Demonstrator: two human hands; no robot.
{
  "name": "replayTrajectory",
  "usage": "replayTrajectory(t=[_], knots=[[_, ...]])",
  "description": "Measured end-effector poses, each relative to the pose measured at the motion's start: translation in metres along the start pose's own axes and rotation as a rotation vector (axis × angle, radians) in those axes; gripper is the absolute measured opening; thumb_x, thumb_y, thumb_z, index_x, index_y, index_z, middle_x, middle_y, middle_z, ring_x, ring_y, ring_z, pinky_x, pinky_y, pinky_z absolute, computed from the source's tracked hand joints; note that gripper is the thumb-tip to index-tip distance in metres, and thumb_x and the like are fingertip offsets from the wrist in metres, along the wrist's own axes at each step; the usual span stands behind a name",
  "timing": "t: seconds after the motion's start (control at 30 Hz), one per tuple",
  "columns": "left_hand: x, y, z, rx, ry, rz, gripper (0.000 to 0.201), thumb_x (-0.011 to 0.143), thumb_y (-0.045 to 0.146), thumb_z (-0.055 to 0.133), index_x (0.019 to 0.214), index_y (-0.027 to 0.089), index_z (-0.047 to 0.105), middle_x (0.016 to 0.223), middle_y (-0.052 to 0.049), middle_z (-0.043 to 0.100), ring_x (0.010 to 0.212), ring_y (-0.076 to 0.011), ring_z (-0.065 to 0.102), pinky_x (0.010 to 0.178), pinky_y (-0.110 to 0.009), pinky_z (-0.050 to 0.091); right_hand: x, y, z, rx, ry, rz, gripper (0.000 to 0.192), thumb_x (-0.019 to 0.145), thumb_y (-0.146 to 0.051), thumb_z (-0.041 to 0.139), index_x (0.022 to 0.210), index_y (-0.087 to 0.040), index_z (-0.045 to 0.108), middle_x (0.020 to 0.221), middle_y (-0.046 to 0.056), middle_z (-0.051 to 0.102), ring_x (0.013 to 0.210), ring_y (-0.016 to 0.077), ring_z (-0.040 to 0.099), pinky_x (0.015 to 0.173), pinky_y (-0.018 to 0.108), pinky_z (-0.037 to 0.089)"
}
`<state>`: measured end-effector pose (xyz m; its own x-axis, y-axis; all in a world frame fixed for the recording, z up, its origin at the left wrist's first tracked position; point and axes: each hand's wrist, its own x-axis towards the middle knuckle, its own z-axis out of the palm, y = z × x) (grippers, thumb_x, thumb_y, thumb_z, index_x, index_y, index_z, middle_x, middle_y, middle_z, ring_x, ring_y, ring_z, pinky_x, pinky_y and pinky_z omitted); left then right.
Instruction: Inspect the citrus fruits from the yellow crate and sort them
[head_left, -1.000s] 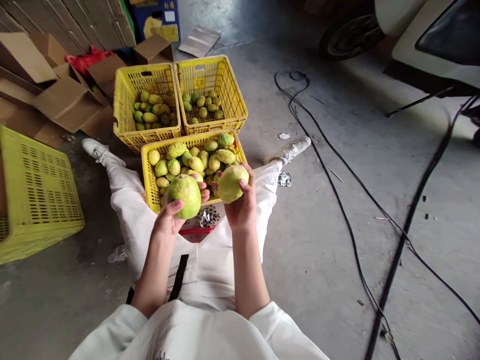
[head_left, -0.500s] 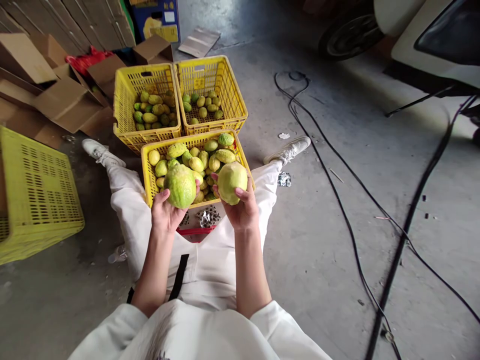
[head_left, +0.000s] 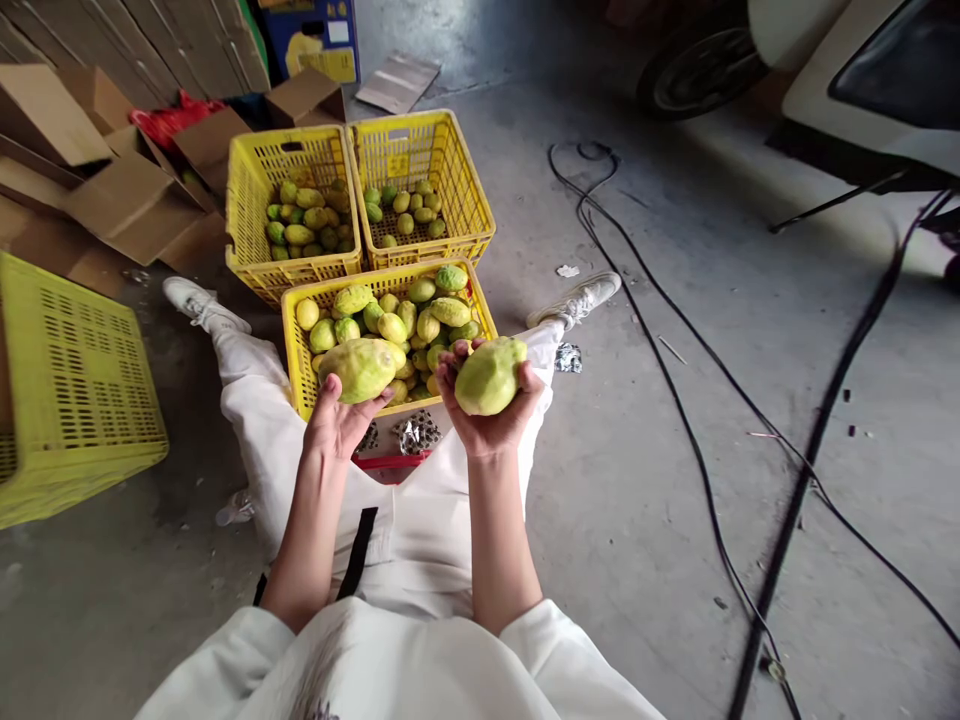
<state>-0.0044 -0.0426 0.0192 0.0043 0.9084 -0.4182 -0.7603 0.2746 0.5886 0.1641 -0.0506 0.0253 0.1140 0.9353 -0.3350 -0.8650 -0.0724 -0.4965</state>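
My left hand is closed around the lower side of a bumpy yellow-green fruit that looks like a citron. Cupped in my right hand is a smoother, pale green fruit of similar size, its long side lying across the palm. Both fruits are held over the near edge of a yellow crate between my legs. That crate holds many yellow and green fruits, partly hidden behind my hands and what they hold.
Two more yellow crates, one at back left and one at back right, contain smaller fruits. A larger yellow crate stands left, near cardboard boxes. Black cables cross the floor at right, below a parked vehicle.
Both fruits have turned in my hands, now showing their long sides. The right one has shifted slightly right and rests more in the palm; its fingers have opened up somewhat.
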Motion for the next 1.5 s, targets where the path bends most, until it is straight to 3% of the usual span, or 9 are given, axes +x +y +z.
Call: replayTrajectory(t=[0.17, 0.27, 0.47, 0.67, 0.9, 1.03, 1.13, 1.33, 1.5], knots=[[-0.001, 0.002, 0.0, 0.033, -0.041, -0.02, 0.076, 0.041, 0.06, 0.101, 0.106, 0.029, 0.077, 0.128, -0.008, 0.072, 0.132, -0.0357, 0.057, 0.078, -0.035, 0.061, -0.004, -0.005, 0.004, 0.07, -0.048, 0.013, 0.037, 0.061, -0.04, 0.076, 0.095, -0.029, 0.066, 0.085, -0.003, 0.068, 0.063, 0.0118, 0.058, 0.045, 0.021, 0.051], [-0.002, 0.001, 0.002, 0.036, -0.011, -0.015, 0.082, 0.038, 0.066, 0.1, 0.107, 0.028, 0.076, 0.134, -0.008, 0.071, 0.14, -0.0374, 0.052, 0.084, -0.038, 0.063, -0.005, -0.005, 0.005, 0.053, -0.08, 0.016, 0.035, 0.059, -0.039, 0.077, 0.09, -0.027, 0.065, 0.079, -0.003, 0.067, 0.058, 0.011, 0.056, 0.042, 0.019, 0.045], [-0.008, 0.005, 0.011, -0.067, 0.045, -0.059, 0.057, 0.074, 0.052, 0.086, 0.123, 0.03, 0.068, 0.126, -0.007, 0.073, 0.135, -0.0324, 0.059, 0.101, -0.047, 0.059, -0.004, 0.001, 0.005, -0.088, -0.039, 0.051, 0.034, 0.071, -0.049, 0.074, 0.092, -0.024, 0.065, 0.078, 0.0, 0.068, 0.056, 0.0131, 0.059, 0.042, 0.023, 0.047], [-0.012, 0.008, 0.017, -0.077, -0.023, -0.091, 0.046, 0.073, 0.042, 0.077, 0.116, 0.028, 0.068, 0.108, -0.006, 0.073, 0.11, -0.0282, 0.069, 0.085, -0.038, 0.06, -0.003, 0.003, 0.007, -0.104, -0.008, 0.034, 0.034, 0.077, -0.054, 0.072, 0.092, -0.024, 0.066, 0.078, -0.001, 0.069, 0.054, 0.0125, 0.06, 0.043, 0.023, 0.049], [-0.011, 0.005, 0.02, -0.052, -0.032, -0.079, 0.037, 0.066, 0.038, 0.074, 0.099, 0.023, 0.066, 0.089, -0.004, 0.065, 0.074, -0.0179, 0.062, 0.069, -0.033, 0.054, -0.005, 0.005, 0.011, -0.104, -0.01, 0.004, 0.035, 0.072, -0.052, 0.076, 0.094, -0.027, 0.066, 0.083, -0.002, 0.069, 0.062, 0.0148, 0.063, 0.05, 0.028, 0.054], [-0.011, 0.007, 0.022, -0.042, -0.009, -0.08, 0.031, 0.073, 0.045, 0.069, 0.094, 0.021, 0.065, 0.084, -0.004, 0.064, 0.059, -0.0131, 0.055, 0.059, -0.031, 0.05, -0.006, 0.006, 0.014, -0.107, 0.011, 0.0, 0.037, 0.076, -0.057, 0.072, 0.098, -0.028, 0.066, 0.087, -0.001, 0.068, 0.069, 0.017, 0.063, 0.058, 0.031, 0.056], [-0.011, 0.01, 0.02, -0.027, -0.021, -0.082, 0.04, 0.08, 0.056, 0.06, 0.089, 0.018, 0.066, 0.079, -0.005, 0.062, 0.049, -0.011, 0.049, 0.049, -0.029, 0.045, -0.006, 0.005, 0.016, -0.142, 0.041, 0.009, 0.036, 0.077, -0.06, 0.067, 0.098, -0.03, 0.065, 0.088, 0.001, 0.068, 0.074, 0.0213, 0.063, 0.065, 0.038, 0.058], [-0.012, 0.013, 0.012, -0.037, -0.055, -0.111, 0.054, 0.09, 0.064, 0.043, 0.094, 0.017, 0.07, 0.073, -0.006, 0.058, 0.044, -0.0134, 0.046, 0.041, -0.031, 0.039, -0.006, 0.003, 0.016, -0.154, 0.05, 0.006, 0.035, 0.077, -0.06, 0.065, 0.096, -0.03, 0.067, 0.087, 0.0, 0.069, 0.071, 0.02, 0.064, 0.063, 0.037, 0.059], [-0.012, 0.015, 0.016, -0.12, 0.021, -0.085, 0.047, 0.094, 0.059, 0.042, 0.104, 0.02, 0.068, 0.08, -0.008, 0.062, 0.064, -0.0197, 0.059, 0.046, -0.029, 0.046, -0.007, 0.003, 0.013, -0.095, 0.0, 0.031, 0.038, 0.075, -0.055, 0.068, 0.105, -0.031, 0.067, 0.098, 0.003, 0.074, 0.097, 0.0254, 0.073, 0.081, 0.043, 0.065]])
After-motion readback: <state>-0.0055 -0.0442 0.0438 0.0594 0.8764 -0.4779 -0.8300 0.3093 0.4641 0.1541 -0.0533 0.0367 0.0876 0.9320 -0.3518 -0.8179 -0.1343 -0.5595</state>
